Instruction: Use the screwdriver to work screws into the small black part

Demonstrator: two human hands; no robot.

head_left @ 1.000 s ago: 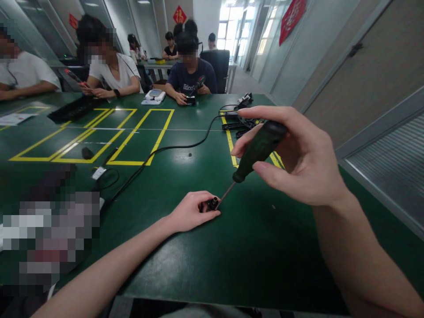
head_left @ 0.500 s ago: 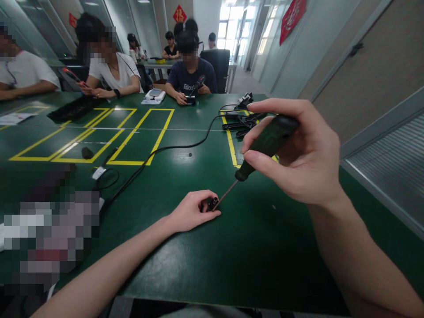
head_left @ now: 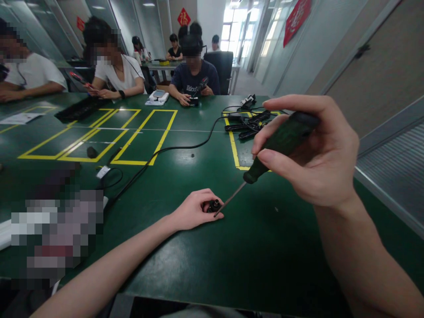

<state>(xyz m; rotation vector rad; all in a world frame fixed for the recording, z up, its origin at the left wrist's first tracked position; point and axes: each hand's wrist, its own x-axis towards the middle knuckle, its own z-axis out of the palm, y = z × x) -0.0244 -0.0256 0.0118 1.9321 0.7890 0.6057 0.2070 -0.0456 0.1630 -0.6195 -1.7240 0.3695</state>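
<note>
My right hand (head_left: 311, 154) is closed round the dark green handle of a screwdriver (head_left: 278, 141), held at a slant with its thin metal shaft pointing down and left. Low on the green table (head_left: 238, 260), my left hand (head_left: 194, 210) pinches a small black cylindrical part (head_left: 214, 205) with a shiny round end. The screwdriver's tip sits at my left thumb, just beside that part; whether it touches cannot be made out. My left fingers hide most of the black part.
Yellow tape (head_left: 161, 137) marks rectangles on the table. A black cable (head_left: 185, 147) runs across to several black parts (head_left: 250, 123) at the far right. A black tray (head_left: 77, 109) and a white device (head_left: 157, 97) stand farther back. Several people sit beyond, one handling a dark tool (head_left: 202, 84).
My right hand with the screwdriver has shifted right, and its tip has moved slightly down from the black part toward my left thumb. The view has turned a little; my left hand keeps its pinch.
</note>
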